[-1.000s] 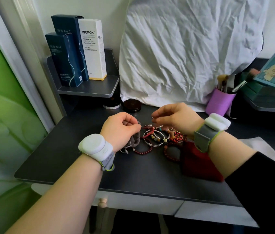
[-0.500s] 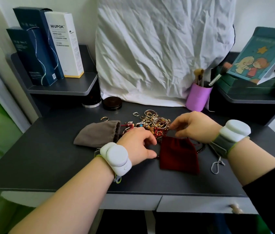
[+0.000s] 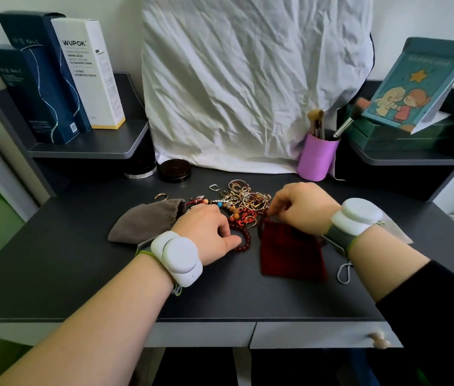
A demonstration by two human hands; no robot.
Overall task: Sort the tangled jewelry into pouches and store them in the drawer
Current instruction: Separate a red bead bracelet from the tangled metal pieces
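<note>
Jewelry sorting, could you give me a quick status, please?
Both hands in the jewelry tangle, grips hidden. Red pouch and grey pouch lie flat. Drawer closed.

— Where does the head view look from?
— From above the desk (image 3: 53, 263), facing forward and down, close over both forearms.
— How far does it reach?
— To the crumpled white sheet (image 3: 248, 79) at the back. There's only this one view.

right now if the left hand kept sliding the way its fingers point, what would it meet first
Probably the dark red bead bracelet right at the left hand's fingertips, then the dark red pouch beyond it. Depth is hard to judge, though.
</note>
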